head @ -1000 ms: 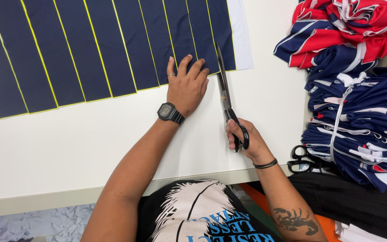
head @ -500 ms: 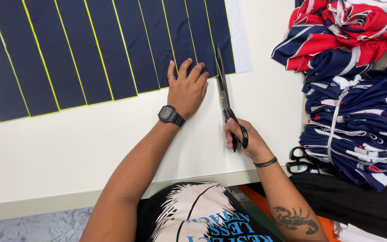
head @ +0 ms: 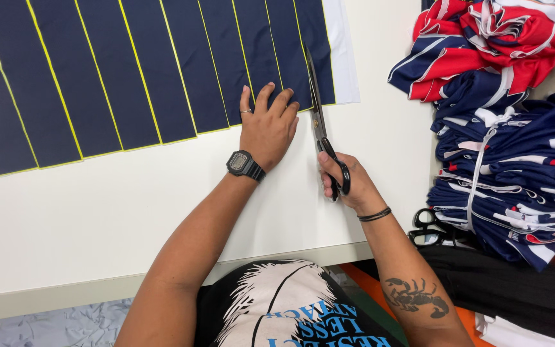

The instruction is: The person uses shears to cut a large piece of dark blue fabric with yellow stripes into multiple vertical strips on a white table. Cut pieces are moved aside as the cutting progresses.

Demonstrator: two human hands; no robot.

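Scissors (head: 319, 122): one pair, right hand (head: 345, 183) gripping the handles, blades lying along a yellow line. Left hand (head: 266, 128) pressing flat, fingers spread, on navy fabric (head: 149, 71) at the table's (head: 97, 225) far side. Two garment stacks (head: 502, 128) sitting right.

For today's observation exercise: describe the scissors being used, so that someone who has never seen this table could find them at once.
Start at the white table and find the navy cloth marked with yellow lines. At its right edge, the scissors lie with long metal blades pointing away along a line, black handles in the right hand. The other black-handled pair lies unheld beside the folded garment stack.
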